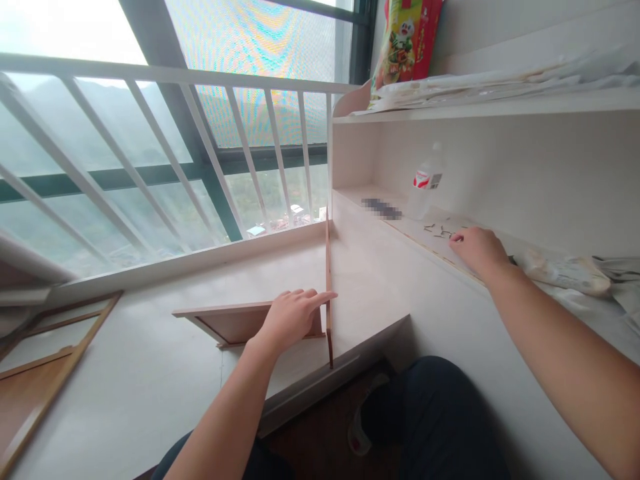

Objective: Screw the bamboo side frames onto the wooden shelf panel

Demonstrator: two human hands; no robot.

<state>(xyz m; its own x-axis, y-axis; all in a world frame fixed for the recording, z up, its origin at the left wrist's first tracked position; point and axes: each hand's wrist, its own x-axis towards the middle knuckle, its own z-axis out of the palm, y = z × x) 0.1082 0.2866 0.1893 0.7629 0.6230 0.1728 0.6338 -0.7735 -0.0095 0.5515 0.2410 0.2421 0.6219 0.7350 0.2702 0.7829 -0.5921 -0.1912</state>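
At far left, a frame (45,360) lies flat and unused. The left hand (293,317) rests with fingers extended, gripping nothing, steadying a low panel (225,320) against the upright panel (328,293) that stands on the sill (150,373). Judgement: the two panels are positioned but no fastener shows at the joint. The right hand (477,250) lies fingers curled on the shelf (400,223), touching the small fasteners (440,231) near a bottle (425,183); whether it has pinched one cannot be told.

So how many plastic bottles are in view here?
1. The plastic bottle stands on the lower shelf against the back wall, beyond the right hand. Others may be hidden past the frame edge.
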